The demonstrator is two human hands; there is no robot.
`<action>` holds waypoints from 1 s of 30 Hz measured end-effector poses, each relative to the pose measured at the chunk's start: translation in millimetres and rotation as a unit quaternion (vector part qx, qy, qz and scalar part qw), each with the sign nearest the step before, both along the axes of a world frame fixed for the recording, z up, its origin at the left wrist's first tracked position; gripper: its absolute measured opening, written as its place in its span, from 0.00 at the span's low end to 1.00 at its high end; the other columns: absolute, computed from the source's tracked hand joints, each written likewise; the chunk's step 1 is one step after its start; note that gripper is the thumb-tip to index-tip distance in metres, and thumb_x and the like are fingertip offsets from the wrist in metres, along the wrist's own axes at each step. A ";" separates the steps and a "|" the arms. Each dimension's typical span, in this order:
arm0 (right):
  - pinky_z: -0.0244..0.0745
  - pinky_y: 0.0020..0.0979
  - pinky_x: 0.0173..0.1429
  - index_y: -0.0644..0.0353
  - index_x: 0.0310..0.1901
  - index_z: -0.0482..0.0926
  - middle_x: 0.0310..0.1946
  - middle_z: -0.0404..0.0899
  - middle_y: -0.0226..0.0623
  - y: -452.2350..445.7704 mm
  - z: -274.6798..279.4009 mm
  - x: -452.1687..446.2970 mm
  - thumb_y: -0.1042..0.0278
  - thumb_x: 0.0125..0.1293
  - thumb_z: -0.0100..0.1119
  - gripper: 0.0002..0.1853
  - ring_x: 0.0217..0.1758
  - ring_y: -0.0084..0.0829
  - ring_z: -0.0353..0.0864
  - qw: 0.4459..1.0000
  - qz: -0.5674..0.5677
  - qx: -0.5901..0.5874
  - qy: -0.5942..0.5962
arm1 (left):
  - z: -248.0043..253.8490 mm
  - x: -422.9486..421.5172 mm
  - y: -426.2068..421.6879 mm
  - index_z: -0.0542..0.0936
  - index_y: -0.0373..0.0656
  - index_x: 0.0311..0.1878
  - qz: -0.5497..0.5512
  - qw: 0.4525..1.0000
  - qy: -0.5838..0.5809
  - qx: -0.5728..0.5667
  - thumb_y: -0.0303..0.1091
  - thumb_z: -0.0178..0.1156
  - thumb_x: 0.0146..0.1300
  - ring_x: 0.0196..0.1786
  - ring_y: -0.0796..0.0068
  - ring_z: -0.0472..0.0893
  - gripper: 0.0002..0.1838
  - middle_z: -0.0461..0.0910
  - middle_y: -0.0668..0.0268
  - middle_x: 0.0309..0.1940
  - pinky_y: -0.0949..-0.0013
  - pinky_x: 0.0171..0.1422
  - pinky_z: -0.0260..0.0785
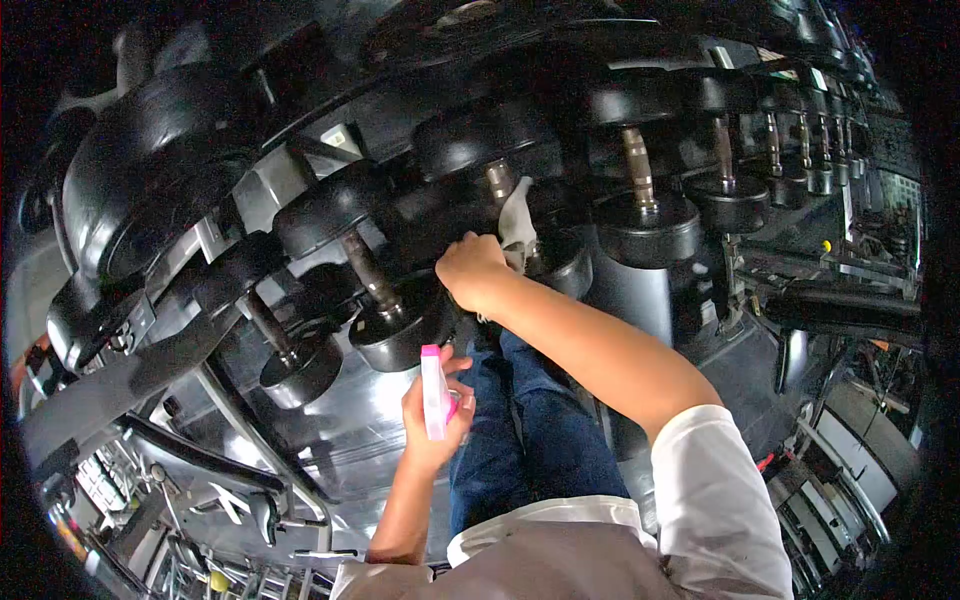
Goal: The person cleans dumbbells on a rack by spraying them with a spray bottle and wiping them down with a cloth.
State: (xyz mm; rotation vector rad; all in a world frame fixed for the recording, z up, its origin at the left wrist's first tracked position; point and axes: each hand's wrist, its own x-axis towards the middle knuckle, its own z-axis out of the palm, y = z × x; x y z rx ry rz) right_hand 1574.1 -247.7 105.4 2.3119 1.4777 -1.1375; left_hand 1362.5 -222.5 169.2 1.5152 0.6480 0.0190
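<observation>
My left hand [437, 408] is wrapped round a white spray bottle with a pink nozzle [433, 385], held in front of my legs. Farther forward, my right hand [472, 268] is closed on a pale cloth [517, 220]. The cloth lies against a black dumbbell [560, 262] on the rack and partly covers its metal handle. To the left of my right hand sits another black dumbbell [370, 270] with a bare metal handle. My right fingers are partly hidden behind the back of the hand.
More black dumbbells [648, 225] stand in a row along the rack, stretching to the far right. A smaller dumbbell [268, 325] is at the left, beside the rack's dark rail [130, 390]. Gym machine frames [830, 300] stand at the right.
</observation>
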 end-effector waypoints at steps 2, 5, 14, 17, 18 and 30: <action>0.73 0.39 0.47 0.61 0.42 0.85 0.44 0.83 0.38 12.8 -14.7 -9.0 0.67 0.58 0.60 0.12 0.51 0.37 0.79 0.998 -0.041 -0.031 -0.036 | 1.6 -6.7 -5.0 0.68 0.33 0.66 0.010 1.000 0.005 -0.015 0.20 0.61 0.53 0.35 0.77 0.81 0.34 0.81 0.53 0.50 0.72 0.42 0.75; 0.71 0.43 0.49 0.60 0.39 0.86 0.43 0.83 0.37 2.9 -15.1 -22.4 0.67 0.58 0.59 0.11 0.52 0.38 0.78 0.995 0.067 0.020 -0.072 | -0.1 -18.4 -9.3 0.67 0.33 0.67 0.009 1.000 0.005 -0.018 0.23 0.62 0.54 0.36 0.77 0.81 0.34 0.81 0.53 0.49 0.71 0.42 0.75; 0.64 0.49 0.64 0.53 0.36 0.85 0.45 0.81 0.31 -68.8 48.1 -16.5 0.63 0.54 0.63 0.09 0.59 0.32 0.74 0.968 0.165 0.191 0.016 | -4.7 -33.6 -16.2 0.68 0.31 0.66 0.006 0.999 0.006 -0.030 0.26 0.62 0.55 0.35 0.78 0.81 0.33 0.82 0.53 0.47 0.72 0.42 0.75; 0.65 0.46 0.64 0.54 0.41 0.82 0.48 0.80 0.34 -103.1 60.7 1.5 0.60 0.55 0.65 0.13 0.58 0.34 0.75 0.946 0.004 0.314 0.076 | -0.1 -28.9 -12.9 0.68 0.31 0.65 0.027 0.994 0.056 -0.087 0.26 0.63 0.55 0.35 0.79 0.81 0.33 0.82 0.54 0.48 0.72 0.42 0.75; 0.67 0.43 0.64 0.54 0.45 0.81 0.49 0.79 0.35 -113.5 67.4 9.5 0.58 0.57 0.65 0.16 0.57 0.36 0.75 0.927 -0.079 0.358 0.082 | -1.7 -26.9 -11.9 0.68 0.31 0.65 0.023 0.994 0.054 -0.088 0.26 0.63 0.55 0.35 0.79 0.81 0.33 0.82 0.54 0.48 0.72 0.42 0.75; 0.76 0.48 0.50 0.63 0.41 0.80 0.38 0.82 0.53 -113.7 -10.6 92.8 0.61 0.64 0.52 0.14 0.45 0.54 0.81 0.935 -0.313 0.152 0.063 | 5.3 23.5 -21.0 0.65 0.32 0.68 -0.085 0.993 0.036 -0.076 0.20 0.61 0.53 0.33 0.84 0.80 0.36 0.80 0.49 0.56 0.75 0.42 0.74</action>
